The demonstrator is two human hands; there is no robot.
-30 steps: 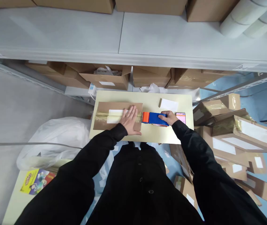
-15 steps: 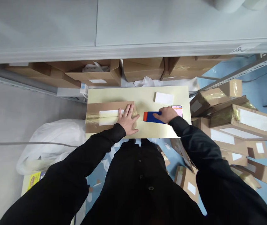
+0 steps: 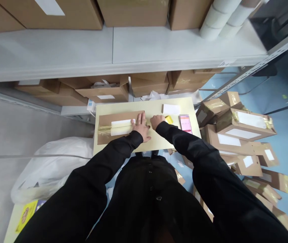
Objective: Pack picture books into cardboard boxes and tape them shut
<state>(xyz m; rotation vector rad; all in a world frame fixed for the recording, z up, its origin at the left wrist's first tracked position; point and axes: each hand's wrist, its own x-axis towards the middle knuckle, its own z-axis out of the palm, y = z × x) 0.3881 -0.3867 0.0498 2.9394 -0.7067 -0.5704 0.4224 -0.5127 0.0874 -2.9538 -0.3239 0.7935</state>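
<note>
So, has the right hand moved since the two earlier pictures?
Yes. Judged against the phone, the right hand has moved left, away from the phone and closer to the cardboard box.

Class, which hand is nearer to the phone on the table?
Right. The right hand is left of the phone, apart from it; the left hand is farther left, fingers on the box.

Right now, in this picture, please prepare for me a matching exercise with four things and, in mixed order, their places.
1. Taped box
2. Phone
3. White rolls
4. White plastic bag

A. On the upper shelf
B. On the floor side left of the table
C. Under the left grip
D. Near the table's right edge

Pairs: 1-C, 2-D, 3-A, 4-B
</note>
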